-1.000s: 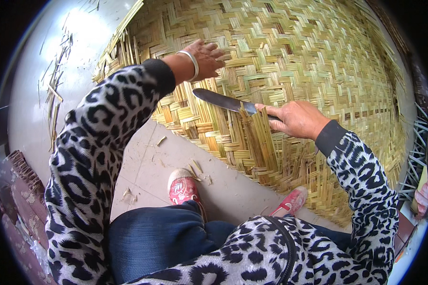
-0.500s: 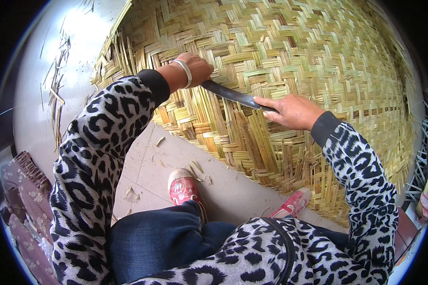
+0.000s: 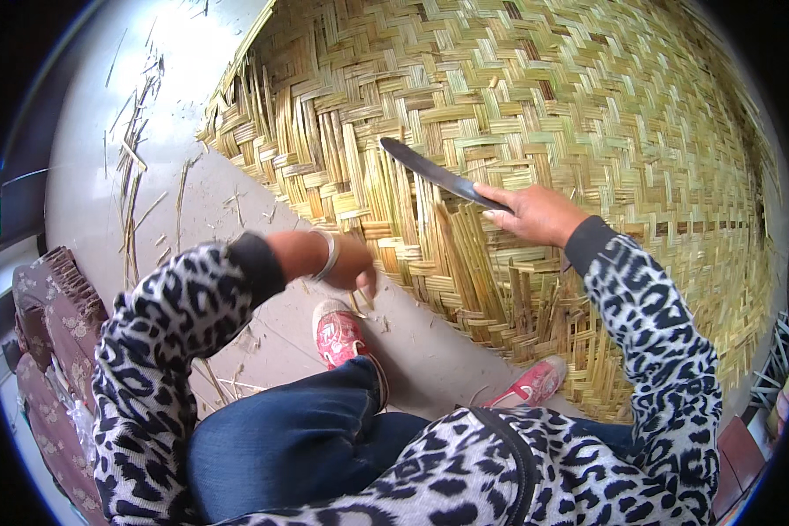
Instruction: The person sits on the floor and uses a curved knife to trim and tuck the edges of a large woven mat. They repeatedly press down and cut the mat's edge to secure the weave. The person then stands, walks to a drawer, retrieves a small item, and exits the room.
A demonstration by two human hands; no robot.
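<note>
A large mat of woven pale-green and straw-coloured strips (image 3: 535,114) covers the floor ahead of me, with loose strip ends along its near edge. My right hand (image 3: 539,215) grips a long dark knife (image 3: 430,172), index finger stretched along its back. The blade lies flat and low over the weave, its rounded tip pointing up and left. My left hand (image 3: 346,261), a bangle at the wrist, hangs by the mat's near edge above the floor. Its fingers are curled downward, and what they hold, if anything, is too small to make out.
Thin cut strips (image 3: 131,167) lie scattered across the pale floor (image 3: 175,53) at the left. My red shoes (image 3: 339,333) stand close to the mat's edge, with small scraps around them. A flowered brown cloth (image 3: 57,298) is at the far left.
My left hand has left the strips near the blade tip and come back toward me, over the floor. My right hand keeps the knife in about the same place.
</note>
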